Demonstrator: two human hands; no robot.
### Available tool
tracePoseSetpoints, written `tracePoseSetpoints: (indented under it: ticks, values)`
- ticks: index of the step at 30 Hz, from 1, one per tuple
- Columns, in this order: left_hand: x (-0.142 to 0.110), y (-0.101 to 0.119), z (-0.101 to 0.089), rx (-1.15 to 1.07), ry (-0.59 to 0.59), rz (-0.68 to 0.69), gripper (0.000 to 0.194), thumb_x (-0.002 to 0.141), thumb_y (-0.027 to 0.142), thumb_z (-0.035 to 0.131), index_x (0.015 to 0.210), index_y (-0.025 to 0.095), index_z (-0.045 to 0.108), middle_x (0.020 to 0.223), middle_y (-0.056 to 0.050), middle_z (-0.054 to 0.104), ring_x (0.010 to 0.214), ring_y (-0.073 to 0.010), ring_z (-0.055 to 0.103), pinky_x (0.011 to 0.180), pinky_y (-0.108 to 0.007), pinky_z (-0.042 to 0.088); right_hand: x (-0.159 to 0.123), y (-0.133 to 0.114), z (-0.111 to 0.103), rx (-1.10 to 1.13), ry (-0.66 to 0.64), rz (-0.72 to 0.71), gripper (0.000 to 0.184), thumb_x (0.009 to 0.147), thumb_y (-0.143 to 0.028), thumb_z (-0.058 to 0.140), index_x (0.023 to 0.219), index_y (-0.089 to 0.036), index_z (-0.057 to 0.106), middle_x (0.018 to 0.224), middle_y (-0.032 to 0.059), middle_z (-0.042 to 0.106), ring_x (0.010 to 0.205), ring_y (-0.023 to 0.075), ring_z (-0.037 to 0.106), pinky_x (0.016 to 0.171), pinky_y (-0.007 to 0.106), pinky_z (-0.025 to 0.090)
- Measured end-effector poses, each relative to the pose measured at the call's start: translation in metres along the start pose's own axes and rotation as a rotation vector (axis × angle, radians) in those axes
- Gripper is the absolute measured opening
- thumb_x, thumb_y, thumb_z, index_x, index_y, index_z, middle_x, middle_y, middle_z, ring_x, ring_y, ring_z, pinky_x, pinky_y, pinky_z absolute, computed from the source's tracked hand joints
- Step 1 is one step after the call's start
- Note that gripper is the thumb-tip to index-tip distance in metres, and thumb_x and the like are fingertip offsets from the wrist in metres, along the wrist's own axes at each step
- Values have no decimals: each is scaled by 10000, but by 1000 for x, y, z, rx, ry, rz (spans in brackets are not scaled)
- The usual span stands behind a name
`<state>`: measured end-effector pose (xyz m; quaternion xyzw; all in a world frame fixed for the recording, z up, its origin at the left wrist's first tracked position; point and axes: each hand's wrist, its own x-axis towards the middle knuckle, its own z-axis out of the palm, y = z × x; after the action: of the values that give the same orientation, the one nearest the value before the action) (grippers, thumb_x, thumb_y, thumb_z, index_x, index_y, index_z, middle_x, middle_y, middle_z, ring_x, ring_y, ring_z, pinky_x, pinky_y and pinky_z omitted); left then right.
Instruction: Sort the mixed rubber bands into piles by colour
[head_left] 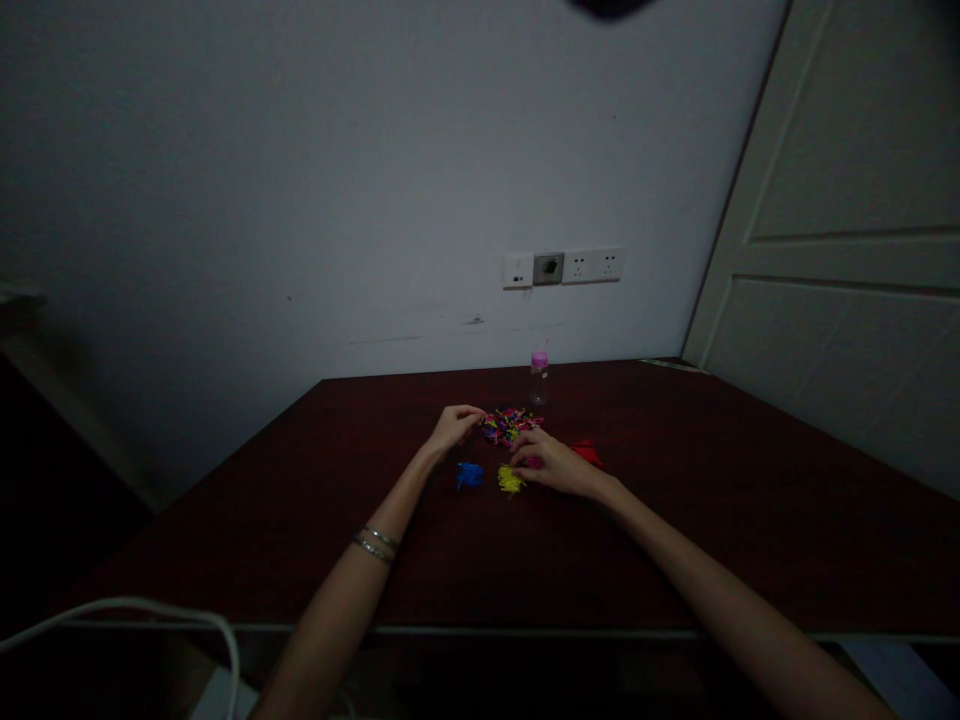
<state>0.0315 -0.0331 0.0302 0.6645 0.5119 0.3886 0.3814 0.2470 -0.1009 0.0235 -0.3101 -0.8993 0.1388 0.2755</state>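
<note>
A heap of small mixed-colour strips [510, 425], thin like little rubber bands, lies in the middle of the dark red table. My left hand [456, 425] is at the heap's left edge, its thumb and fingertips pinched together; what is between them is too small to make out. My right hand [553, 465] hovers low by the yellow pile [511, 479], fingers curled in a pinch, with any held piece unclear. Pink pieces [533, 462] show between its fingers. A blue pile [469, 475] sits left of the yellow one. Partly behind my right hand lies a red pile [587, 453].
A clear bottle with a pink lid [539, 378] stands behind the heap. Sockets [592, 265] are on the wall beyond the table [637, 560]. A pale panelled door [840, 330] rises at the right. A white cable [150, 606] curves across the lower left.
</note>
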Motion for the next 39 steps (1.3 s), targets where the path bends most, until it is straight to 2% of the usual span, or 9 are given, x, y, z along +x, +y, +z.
tracePoseSetpoints:
  ticks: [4, 7, 12, 17, 24, 31, 39]
  values:
    - [-1, 3, 0, 1, 24, -17, 279, 754, 207, 480, 960, 95, 631, 570, -2, 559, 373, -27, 328, 353, -152, 232, 1, 3, -4, -7, 20, -12, 159, 771, -294, 567, 853, -210, 674, 958, 61, 584, 912, 177, 527, 834, 324, 415]
    - [1, -1, -2, 67, 62, -35, 283, 738, 215, 505, 954, 95, 644, 527, -1, 562, 383, -41, 372, 380, -155, 273, 0, 13, -15, -28, 118, 21, 174, 787, -311, 543, 840, -207, 672, 950, 60, 596, 912, 177, 536, 837, 333, 412]
    - [10, -24, -9, 261, 122, 7, 232, 688, 214, 557, 837, 93, 686, 741, -62, 671, 664, -136, 581, 580, -202, 430, -10, 41, -39, -107, 296, 164, 222, 810, -323, 491, 807, -183, 664, 869, 64, 617, 834, 178, 556, 780, 325, 430]
    - [16, -38, -15, 412, 73, 41, 226, 680, 220, 544, 799, 103, 696, 799, -62, 683, 775, -171, 604, 701, -235, 441, -19, 62, -52, -175, 370, 263, 228, 810, -296, 469, 783, -174, 659, 855, 68, 624, 813, 180, 559, 774, 319, 426]
    - [18, -34, -7, 585, -18, 68, 259, 682, 296, 580, 854, 135, 688, 833, -69, 674, 765, -163, 599, 674, -228, 430, -23, 72, -52, -234, 359, 316, 243, 809, -299, 454, 812, -167, 657, 867, 70, 620, 821, 181, 555, 775, 312, 422]
    - [16, -25, -1, 673, 4, 48, 247, 710, 301, 566, 896, 185, 679, 909, -62, 662, 820, -166, 585, 677, -222, 410, -24, 71, -52, -244, 335, 327, 235, 808, -286, 455, 817, -167, 657, 869, 70, 623, 832, 177, 550, 782, 302, 415]
    - [15, -27, 1, 666, 46, 87, 210, 717, 242, 533, 839, 173, 690, 890, -64, 670, 829, -182, 587, 680, -232, 401, -25, 77, -50, -252, 346, 306, 219, 803, -277, 468, 804, -166, 657, 853, 73, 625, 819, 182, 555, 764, 294, 421]
